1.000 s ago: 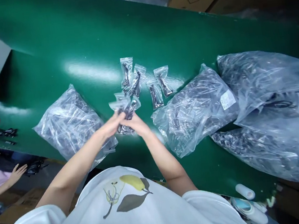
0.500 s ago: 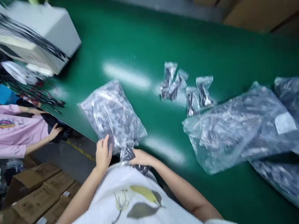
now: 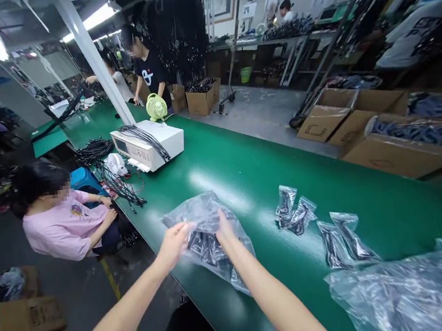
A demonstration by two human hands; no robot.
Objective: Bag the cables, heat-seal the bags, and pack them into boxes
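A: How are the arms set?
B: Both reach forward from the body over the green counter (image 3: 245,168), nearly straight, and the hands come close together at a large clear bag (image 3: 205,250) near the counter's edge.

A: And the fingers?
B: On the left hand (image 3: 175,242) they are bent and closed, pinching plastic at the bag's upper left. The right hand (image 3: 224,230) is against the bag's right side, thumb up; its other fingers are hidden, so I can't tell how tightly they hold.

A: What's in the bag?
B: Dark pieces show through the plastic. The right forearm covers part of its lower right side.

A: What else is around?
B: To the right lie four small zip bags (image 3: 304,213) in two pairs, then another big plastic bag (image 3: 414,292). Farther up the counter, black cables (image 3: 123,191) lie beside a white instrument (image 3: 171,136), with more draped over it. A green fan (image 3: 156,107) stands behind that. A co-worker in pink (image 3: 62,230) sits at the left edge.
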